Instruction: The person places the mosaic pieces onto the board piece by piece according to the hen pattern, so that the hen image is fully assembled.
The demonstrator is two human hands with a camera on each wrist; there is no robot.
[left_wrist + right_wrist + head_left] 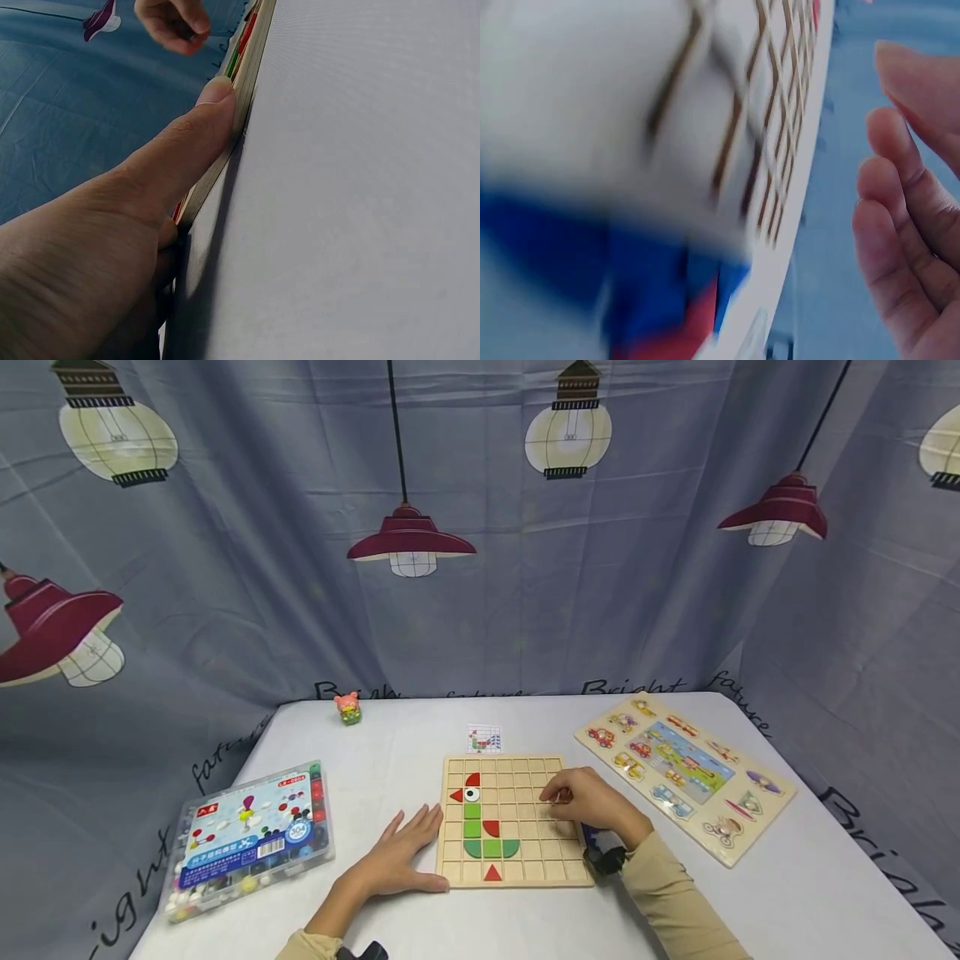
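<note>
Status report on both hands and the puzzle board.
Left hand flat, steadying wooden grid board. Right hand curled over board; contents unclear. Nothing in the way.

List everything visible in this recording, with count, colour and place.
Wooden grid board: one, pale wood, table centre, holding red and green tiles.
Pattern card: one, white, behind the board.
Wooden vehicle peg puzzle: one, multicoloured, right of the board.
Clear plastic bead box: one, blue label, table's left.
Small pig figure: one, pink and green, far left edge.
White table: one.
Left hand: flat against the board's left edge.
Right hand: over the board's right side, fingers curled; contents hidden.
</note>
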